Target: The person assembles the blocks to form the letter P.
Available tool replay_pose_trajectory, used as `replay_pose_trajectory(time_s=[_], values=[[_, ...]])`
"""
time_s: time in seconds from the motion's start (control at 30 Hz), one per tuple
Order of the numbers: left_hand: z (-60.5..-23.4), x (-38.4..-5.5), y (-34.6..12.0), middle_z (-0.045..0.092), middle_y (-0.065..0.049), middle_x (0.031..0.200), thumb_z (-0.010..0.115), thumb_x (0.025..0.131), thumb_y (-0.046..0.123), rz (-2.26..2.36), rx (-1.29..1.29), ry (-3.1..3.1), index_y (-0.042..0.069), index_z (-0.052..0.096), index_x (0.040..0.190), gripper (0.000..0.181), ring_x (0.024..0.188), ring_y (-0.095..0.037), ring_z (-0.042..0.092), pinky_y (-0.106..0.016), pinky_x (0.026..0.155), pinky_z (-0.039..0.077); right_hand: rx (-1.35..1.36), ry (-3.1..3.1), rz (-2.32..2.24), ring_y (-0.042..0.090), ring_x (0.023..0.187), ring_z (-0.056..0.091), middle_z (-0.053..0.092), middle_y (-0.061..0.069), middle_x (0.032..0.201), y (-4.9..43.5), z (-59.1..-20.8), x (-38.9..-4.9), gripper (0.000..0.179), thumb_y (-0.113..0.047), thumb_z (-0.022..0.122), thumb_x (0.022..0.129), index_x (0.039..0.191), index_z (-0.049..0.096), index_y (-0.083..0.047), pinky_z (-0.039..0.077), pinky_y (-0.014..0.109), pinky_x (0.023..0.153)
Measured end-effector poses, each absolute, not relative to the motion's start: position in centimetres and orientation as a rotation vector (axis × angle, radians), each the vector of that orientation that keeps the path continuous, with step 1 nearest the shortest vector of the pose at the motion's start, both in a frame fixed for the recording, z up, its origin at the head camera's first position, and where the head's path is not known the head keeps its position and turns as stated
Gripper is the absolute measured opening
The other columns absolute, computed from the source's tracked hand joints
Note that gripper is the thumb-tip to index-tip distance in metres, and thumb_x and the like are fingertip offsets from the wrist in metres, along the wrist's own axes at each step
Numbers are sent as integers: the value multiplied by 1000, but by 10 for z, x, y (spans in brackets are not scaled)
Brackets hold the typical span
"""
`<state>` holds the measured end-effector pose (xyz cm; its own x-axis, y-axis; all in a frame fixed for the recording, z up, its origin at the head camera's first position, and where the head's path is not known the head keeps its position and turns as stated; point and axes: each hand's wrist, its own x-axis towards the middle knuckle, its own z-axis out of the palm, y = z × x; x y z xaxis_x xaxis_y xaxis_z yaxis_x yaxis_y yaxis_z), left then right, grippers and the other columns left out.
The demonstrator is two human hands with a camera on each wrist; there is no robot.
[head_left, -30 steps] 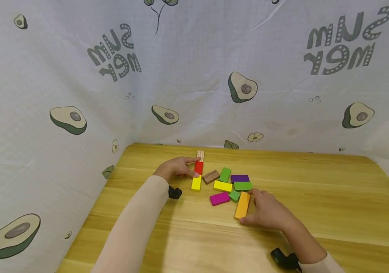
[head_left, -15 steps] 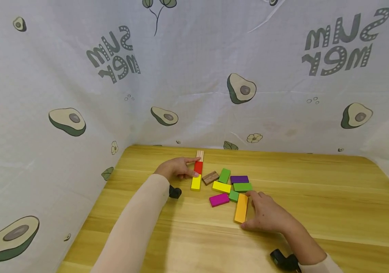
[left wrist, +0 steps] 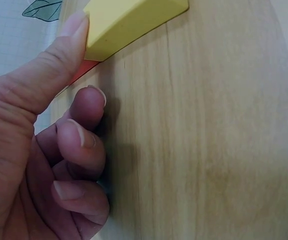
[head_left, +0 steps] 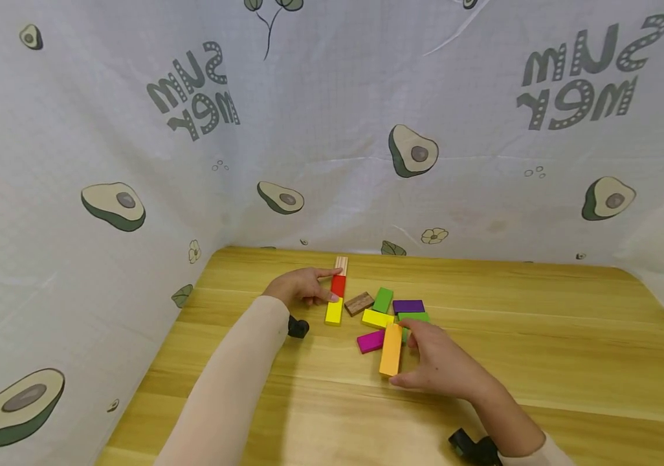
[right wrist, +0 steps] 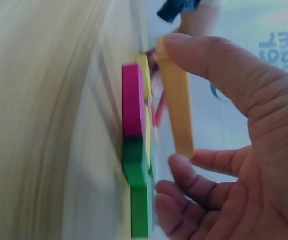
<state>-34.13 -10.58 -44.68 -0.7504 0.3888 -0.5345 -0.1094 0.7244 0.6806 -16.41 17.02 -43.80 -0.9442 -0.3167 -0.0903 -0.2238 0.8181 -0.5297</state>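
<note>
Orange block point(head_left: 391, 351), a smooth cuboid, is hovering above the wood-grained bench point(head_left: 512, 304), its long axis running near to far, far end leaning slightly right. The right hand point(head_left: 445, 362) is pinching it end to end, thumb nearest. A flat magenta block point(head_left: 370, 341) is lying just left. Farther left, the left hand point(head_left: 303, 287), index finger straight, is touching a row: striped pale block point(head_left: 341, 263), red block point(head_left: 338, 285), yellow block point(head_left: 334, 313).
</note>
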Motion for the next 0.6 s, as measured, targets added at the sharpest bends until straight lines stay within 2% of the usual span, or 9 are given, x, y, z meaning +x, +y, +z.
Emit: replay_pose_trajectory(time_s=[0.03,0.13,0.17,0.27,0.37,0.47,0.6], values=[[-446,-341,-106,50,0,64,79,90,32,944,214,2242,46,36,157,80,55,-13,41,-23,55,36,-441,2835,-794,19,93,53,61,1,99,165,-438,-165,104,-49,96,63,142,50,0,49,41,85],[-445,-340,-106,50,0,64,79,90,32,954,225,2242,45,36,157,81,56,-13,41,-23,55,36,-491,2841,-795,28,112,58,66,7,115,150,-438,-167,103,-51,95,64,142,51,-1,48,52,101],[-445,-339,-106,50,0,64,79,90,31,956,229,2243,45,36,157,81,56,-13,41,-23,55,37,-502,2835,-800,33,120,57,65,10,122,145,-438,-167,102,-51,95,64,142,52,-1,45,56,107],[-445,-338,-107,50,0,63,80,90,32,957,227,2252,44,37,157,80,55,-13,42,-23,55,38,-538,2809,-821,41,136,49,59,18,139,130,-440,-170,102,-51,95,63,141,52,-2,34,64,116],[-445,-338,-107,51,0,64,80,89,33,943,226,2274,45,38,156,79,55,-13,43,-22,54,38,-582,2800,-816,38,130,50,60,16,136,115,-445,-173,99,-52,94,63,140,54,-5,39,61,112],[-445,-338,-106,51,1,63,80,89,35,925,222,2296,47,39,155,79,54,-13,42,-23,54,37,-641,2817,-762,31,118,50,61,11,127,102,-452,-176,97,-55,93,63,139,55,-8,44,51,102],[-445,-337,-106,51,0,63,80,88,36,899,227,2313,47,38,155,80,53,-13,42,-24,54,37,-707,2847,-669,26,106,47,62,10,120,88,-458,-181,96,-59,91,64,139,57,-10,43,44,90]])
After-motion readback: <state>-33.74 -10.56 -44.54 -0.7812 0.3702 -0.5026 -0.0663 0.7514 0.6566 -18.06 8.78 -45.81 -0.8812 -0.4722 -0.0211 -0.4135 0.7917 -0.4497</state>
